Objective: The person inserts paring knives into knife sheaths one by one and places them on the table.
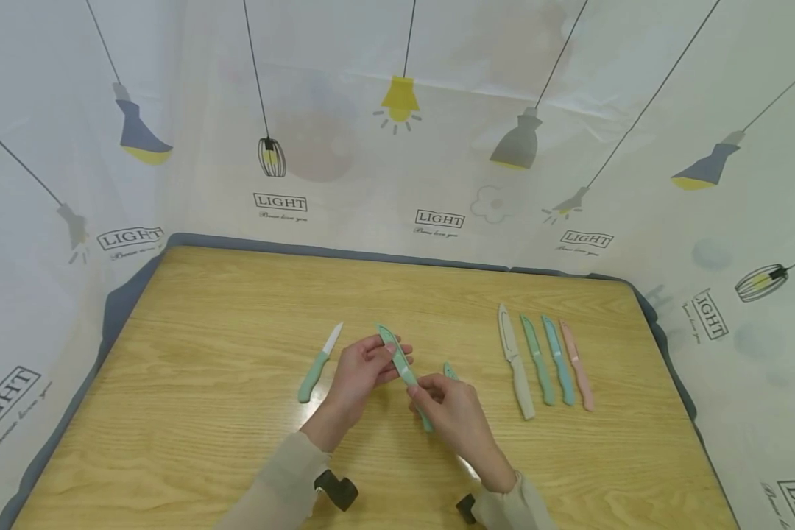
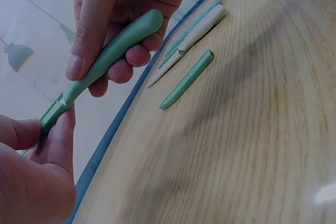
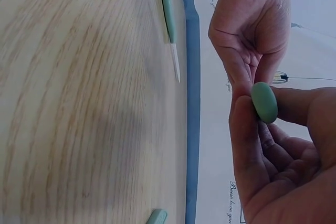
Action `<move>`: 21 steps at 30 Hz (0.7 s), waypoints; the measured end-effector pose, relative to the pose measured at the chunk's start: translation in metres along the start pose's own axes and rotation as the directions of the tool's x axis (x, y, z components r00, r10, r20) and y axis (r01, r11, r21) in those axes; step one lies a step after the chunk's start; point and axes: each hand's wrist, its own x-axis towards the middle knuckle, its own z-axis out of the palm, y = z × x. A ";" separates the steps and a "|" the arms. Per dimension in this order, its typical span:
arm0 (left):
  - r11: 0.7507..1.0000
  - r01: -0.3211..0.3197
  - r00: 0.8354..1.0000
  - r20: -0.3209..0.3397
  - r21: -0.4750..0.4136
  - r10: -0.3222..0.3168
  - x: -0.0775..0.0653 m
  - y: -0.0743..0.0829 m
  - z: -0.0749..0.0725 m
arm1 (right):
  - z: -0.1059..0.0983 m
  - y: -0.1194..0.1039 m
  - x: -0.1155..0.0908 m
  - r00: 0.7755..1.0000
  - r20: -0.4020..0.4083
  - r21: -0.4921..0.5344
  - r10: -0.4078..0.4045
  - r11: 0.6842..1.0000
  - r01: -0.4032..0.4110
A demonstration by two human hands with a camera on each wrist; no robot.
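My left hand point(image 1: 361, 372) pinches a green blade sheath point(image 1: 392, 346) between thumb and fingers. The right hand point(image 1: 456, 412) grips the green handle point(image 2: 118, 48) of a small knife, and its blade is hidden inside that sheath. Both hands are raised over the table's middle, with the knife slanting between them. Beyond the right hand lies a loose green sheath point(image 2: 186, 80), partly covered by that hand in the head view. Left of the left hand, a bare knife point(image 1: 313, 375) with a green handle and white blade rests on the wood.
To the right, a larger off-white knife point(image 1: 517, 368), a green knife point(image 1: 539, 364), a blue knife point(image 1: 559, 364) and a pink knife point(image 1: 578, 368) lie in a row, their blades covered. The wooden table point(image 1: 205, 331) meets a printed curtain point(image 1: 344, 184) at the back and sides.
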 end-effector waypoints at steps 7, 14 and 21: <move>1.000 -0.005 1.000 -0.019 -0.011 0.004 0.003 -0.001 0.004 | -0.003 -0.001 0.000 1.000 -0.026 -0.105 0.002 0.994 -0.004; 1.000 -0.012 1.000 -0.026 -0.024 0.012 0.006 -0.007 0.012 | -0.005 -0.001 0.002 0.987 -0.121 -0.347 -0.108 0.936 0.060; 1.000 -0.008 1.000 -0.022 -0.030 0.007 0.007 -0.011 0.015 | -0.011 0.003 0.000 0.982 -0.152 -0.436 -0.114 0.899 0.037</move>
